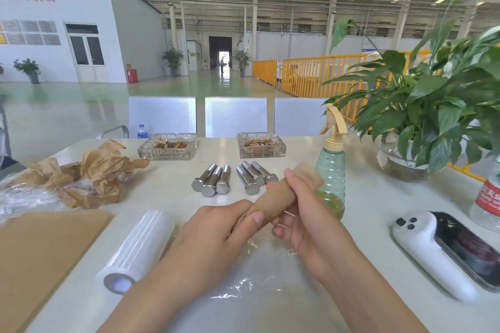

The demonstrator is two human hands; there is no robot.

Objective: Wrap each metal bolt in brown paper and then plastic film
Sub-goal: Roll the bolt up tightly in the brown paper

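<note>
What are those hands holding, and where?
A brown paper roll: the left hand pinches its near end, the right hand grips its middle. Its contents are hidden.

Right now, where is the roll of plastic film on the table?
In the head view, the roll of plastic film lies on the table's near left part, between the flat brown paper sheet and the left hand.

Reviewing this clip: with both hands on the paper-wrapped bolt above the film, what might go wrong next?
The far end of the brown paper roll looks loose and open, so the paper may unroll once the left hand or right hand lets go. The plastic film sheet under it lies wrinkled and might cling unevenly. The spray bottle stands close behind and may be knocked.
</note>
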